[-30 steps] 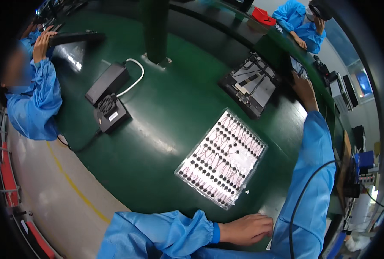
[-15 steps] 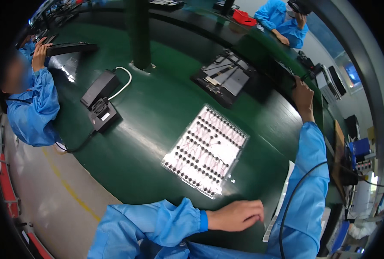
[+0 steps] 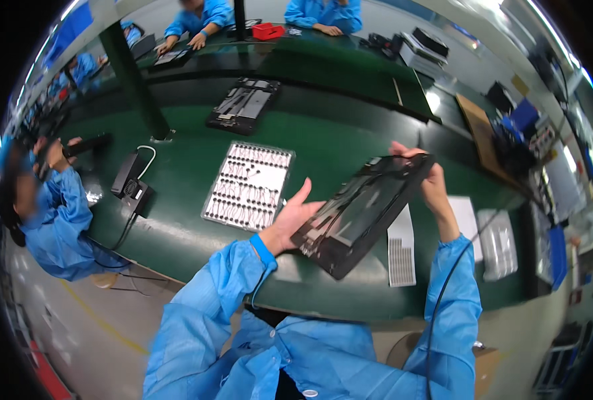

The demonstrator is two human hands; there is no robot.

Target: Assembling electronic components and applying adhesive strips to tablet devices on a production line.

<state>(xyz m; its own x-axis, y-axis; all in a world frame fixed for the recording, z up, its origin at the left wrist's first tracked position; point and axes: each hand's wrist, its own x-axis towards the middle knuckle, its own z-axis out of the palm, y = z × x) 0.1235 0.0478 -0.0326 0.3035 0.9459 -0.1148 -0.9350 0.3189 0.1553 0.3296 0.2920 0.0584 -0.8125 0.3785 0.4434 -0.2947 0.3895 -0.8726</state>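
A dark, opened tablet housing (image 3: 366, 217) with bare inner parts showing is tilted above the front of the table. At its far right end my right hand (image 3: 430, 183) is closed round the edge. My left hand (image 3: 293, 220) meets the left edge, thumb stretched up and apart; its other fingers pass behind the housing, partly hidden. Just left of that hand lies a clear tray (image 3: 246, 187) with rows of small round black parts on thin leads.
Farther back lies another opened tablet (image 3: 245, 105). A black device with a fan grille (image 3: 135, 193) and a green post (image 3: 136, 83) stand to the left. White sheets (image 3: 401, 250) and a clear plastic pack (image 3: 498, 245) lie at right. A co-worker (image 3: 50, 207) sits at left.
The housing has come into view, held in my right hand, which was reaching to the far right. My left hand has risen from the table to its edge. My view has swung right.
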